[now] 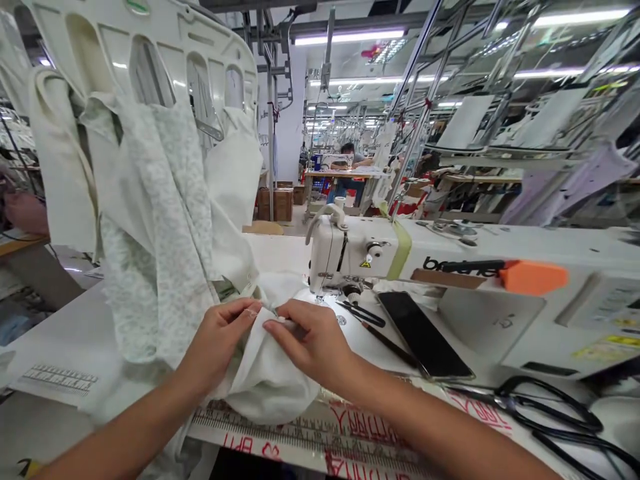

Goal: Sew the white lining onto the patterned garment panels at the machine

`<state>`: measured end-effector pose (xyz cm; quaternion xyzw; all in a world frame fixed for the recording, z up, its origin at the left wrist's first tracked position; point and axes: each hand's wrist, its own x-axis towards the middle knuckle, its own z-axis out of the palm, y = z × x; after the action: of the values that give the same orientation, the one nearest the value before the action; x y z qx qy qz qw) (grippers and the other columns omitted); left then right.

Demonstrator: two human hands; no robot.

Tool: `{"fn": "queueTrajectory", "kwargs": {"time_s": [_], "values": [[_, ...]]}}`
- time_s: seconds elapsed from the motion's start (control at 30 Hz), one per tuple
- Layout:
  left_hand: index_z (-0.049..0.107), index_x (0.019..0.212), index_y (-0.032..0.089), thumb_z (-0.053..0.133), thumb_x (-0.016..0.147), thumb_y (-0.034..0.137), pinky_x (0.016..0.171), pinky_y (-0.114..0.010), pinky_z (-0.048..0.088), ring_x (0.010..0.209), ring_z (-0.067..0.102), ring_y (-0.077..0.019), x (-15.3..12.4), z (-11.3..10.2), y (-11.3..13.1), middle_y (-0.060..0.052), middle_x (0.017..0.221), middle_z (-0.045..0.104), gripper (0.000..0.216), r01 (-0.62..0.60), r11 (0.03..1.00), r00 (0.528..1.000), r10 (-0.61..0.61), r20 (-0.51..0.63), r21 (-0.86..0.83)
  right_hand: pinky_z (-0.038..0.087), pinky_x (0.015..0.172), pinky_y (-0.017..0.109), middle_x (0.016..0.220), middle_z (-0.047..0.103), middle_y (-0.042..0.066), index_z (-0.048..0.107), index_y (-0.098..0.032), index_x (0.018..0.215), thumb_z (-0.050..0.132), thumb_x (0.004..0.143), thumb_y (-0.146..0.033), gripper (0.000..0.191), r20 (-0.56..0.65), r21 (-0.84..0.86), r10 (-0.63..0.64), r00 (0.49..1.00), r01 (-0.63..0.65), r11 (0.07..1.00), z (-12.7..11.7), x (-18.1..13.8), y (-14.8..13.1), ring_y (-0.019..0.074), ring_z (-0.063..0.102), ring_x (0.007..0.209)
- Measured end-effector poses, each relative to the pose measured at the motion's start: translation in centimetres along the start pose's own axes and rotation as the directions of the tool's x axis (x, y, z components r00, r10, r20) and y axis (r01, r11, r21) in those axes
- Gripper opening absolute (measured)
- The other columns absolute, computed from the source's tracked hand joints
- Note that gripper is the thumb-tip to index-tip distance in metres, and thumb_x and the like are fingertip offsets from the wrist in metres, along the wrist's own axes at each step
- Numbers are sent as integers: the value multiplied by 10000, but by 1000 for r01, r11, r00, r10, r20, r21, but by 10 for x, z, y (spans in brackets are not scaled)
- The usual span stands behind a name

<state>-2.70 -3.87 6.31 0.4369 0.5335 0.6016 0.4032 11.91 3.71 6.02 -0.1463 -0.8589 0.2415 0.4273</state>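
Observation:
A pale, whitish piece of fabric (273, 380) is bunched on the sewing table, left of the machine's needle area. My left hand (225, 333) pinches its upper edge between thumb and fingers, with fine loose threads at the fingertips. Close beside it, my right hand (313, 333) grips the same edge, thumb on top and fingers curled behind. The white sewing machine (360, 250) stands just beyond my right hand. Pale patterned cloth (170, 233) hangs down to the table at my left.
A white plastic hanging rack (173, 40) holds the cloth at left. Near the machine lie a black phone (425, 337), thread snips (363, 312) and a dark pencil-like tool (390, 343). Black-handled scissors (550, 407) rest at right. A ruler strip (360, 443) lines the front edge. A person (350, 160) sits far back.

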Motion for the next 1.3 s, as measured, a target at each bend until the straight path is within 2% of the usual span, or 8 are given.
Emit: {"fn": "queueTrajectory", "kwargs": {"time_s": [0.23,0.53,0.67,0.9,1.0,1.13,1.2,1.3], "values": [[685,927,187,636,805,371,795,-241,457,948,581,-184,-10,1,-12,-27,1002,648,226,-62,998,998,61,-21,-32,276,516,199,576,471,-32,517,-155,647,541,853,-307,257,35,-48,22,999,-20,999,-2,0,3,78,410,529],[688,966,250,556,883,283,793,-178,452,950,573,-137,-14,1,-13,4,1040,635,159,-352,884,933,357,43,306,270,517,204,598,502,-25,545,-151,694,554,850,-260,190,44,-130,-38,998,43,991,0,-4,7,83,434,537],[699,907,239,609,847,267,756,-173,460,863,592,-123,-11,-3,-14,7,958,653,112,-330,885,938,346,9,328,285,522,213,623,512,-17,559,-144,720,581,859,-279,195,72,-130,-131,989,140,982,-4,-2,3,94,443,567],[696,886,203,621,830,303,756,-207,453,863,596,-151,-9,-11,-24,-12,940,659,137,-275,915,947,312,-83,294,394,598,200,880,581,54,611,-128,894,539,852,-146,84,126,63,-37,991,29,998,-21,12,3,103,528,708],[689,829,170,641,809,296,748,-214,445,840,589,-158,-5,-14,-21,-20,880,656,136,-312,889,907,383,-174,335,377,579,207,732,560,14,587,-138,752,568,826,-117,78,197,19,-19,980,15,1000,-10,5,11,102,508,644],[629,908,198,540,886,308,716,-186,410,806,549,-114,-1,-26,-6,17,861,612,143,-388,837,759,527,-382,385,364,543,222,692,527,12,523,-146,699,524,799,-64,130,215,0,-45,976,46,999,8,-8,17,118,489,626],[634,876,189,562,871,304,758,-202,407,841,548,-129,-2,-30,1,8,877,606,136,-412,811,755,559,-342,415,398,574,231,760,539,28,530,-153,745,512,823,-92,101,135,43,-79,988,73,996,9,-7,17,127,507,676],[641,794,184,572,859,270,776,-223,411,838,558,-146,-6,-29,3,-3,858,614,128,-439,778,809,560,-180,449,436,623,239,1019,553,83,560,-152,956,530,866,-160,96,-20,53,-127,992,128,990,2,1,18,114,521,718]]}}
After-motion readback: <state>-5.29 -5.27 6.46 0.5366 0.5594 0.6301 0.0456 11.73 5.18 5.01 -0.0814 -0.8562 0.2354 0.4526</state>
